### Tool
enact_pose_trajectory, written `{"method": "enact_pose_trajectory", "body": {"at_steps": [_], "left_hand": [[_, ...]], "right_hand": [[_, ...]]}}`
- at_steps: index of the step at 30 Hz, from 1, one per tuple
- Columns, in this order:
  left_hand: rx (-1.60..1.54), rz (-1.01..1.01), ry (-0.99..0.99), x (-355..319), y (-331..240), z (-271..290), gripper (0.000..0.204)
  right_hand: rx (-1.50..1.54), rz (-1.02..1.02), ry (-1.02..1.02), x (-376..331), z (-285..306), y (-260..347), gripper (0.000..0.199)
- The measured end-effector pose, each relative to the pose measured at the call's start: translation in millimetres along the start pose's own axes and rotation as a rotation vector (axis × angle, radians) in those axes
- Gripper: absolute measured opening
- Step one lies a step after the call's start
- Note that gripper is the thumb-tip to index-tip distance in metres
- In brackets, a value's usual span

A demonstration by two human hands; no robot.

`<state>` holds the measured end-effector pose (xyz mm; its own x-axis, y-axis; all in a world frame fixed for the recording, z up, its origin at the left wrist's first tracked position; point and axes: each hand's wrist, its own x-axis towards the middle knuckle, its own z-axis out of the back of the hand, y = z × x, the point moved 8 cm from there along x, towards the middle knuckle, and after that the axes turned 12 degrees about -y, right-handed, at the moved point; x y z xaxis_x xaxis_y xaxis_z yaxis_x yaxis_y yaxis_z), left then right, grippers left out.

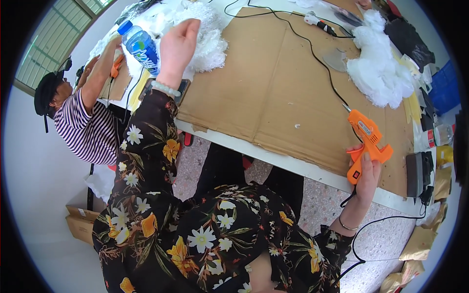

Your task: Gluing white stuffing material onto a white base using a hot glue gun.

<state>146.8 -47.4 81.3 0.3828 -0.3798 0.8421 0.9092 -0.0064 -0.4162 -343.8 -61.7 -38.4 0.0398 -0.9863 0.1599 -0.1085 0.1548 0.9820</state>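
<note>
Beside left hand [178,46]: blue-labelled bottle [142,46], upright.

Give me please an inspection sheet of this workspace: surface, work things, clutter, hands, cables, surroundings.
Surface: white table covered by brown cardboard.
Work things: orange glue gun; white fluffy material.
Clutter: blue bottle, second fluff pile, bags at the far right edge.
Hands: left hand reaches to the fluff; right hand grips the glue gun.
Cables: black cord crosses the cardboard to the gun.
Surroundings: a person in a striped shirt works at the left; cardboard boxes on the floor.
</note>
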Motion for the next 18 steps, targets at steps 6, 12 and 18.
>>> {"method": "enact_pose_trajectory", "body": {"at_steps": [6, 12, 18], "left_hand": [[-0.306, 0.134, -0.045, -0.7, -7.3, -11.2, 0.026], [-0.541, -0.259, 0.112, -28.8, -98.8, -51.0, 0.013], [-0.645, -0.187, 0.415, -58.8, -169.6, -101.3, 0.010]], "right_hand": [[0.027, 0.003, -0.022, -0.4, -1.3, 4.3, 0.031], [0.137, -0.018, -0.244, -7.7, 21.0, 20.6, 0.037], [0.371, 0.067, -0.344, -13.3, 65.3, 41.9, 0.046]]}}
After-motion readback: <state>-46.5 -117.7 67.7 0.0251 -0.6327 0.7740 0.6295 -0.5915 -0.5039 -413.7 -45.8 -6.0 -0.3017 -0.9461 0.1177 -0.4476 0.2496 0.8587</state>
